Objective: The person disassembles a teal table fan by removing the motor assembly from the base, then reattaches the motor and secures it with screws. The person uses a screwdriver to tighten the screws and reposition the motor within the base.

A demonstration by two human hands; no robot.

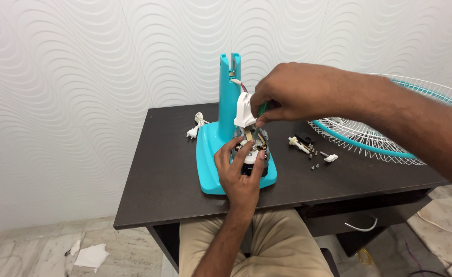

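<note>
Turquoise fan base (210,154) sat under both hands: the left hand (241,172) clamped around the motor (251,149) upon it, while the right hand (287,92), just above, pinched a green-handled screwdriver (261,110) beside a white part (244,111).

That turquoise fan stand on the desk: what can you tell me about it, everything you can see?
The turquoise fan stand looks like glossy plastic: a flat, rounded base with an upright column rising from its back, forked at the top, where wires poke out. It stands upright on the dark desk. A metal motor rests on the base, gripped by the left hand. The right hand holds a white cloth beside the column. A white plug lies at its left.
</note>
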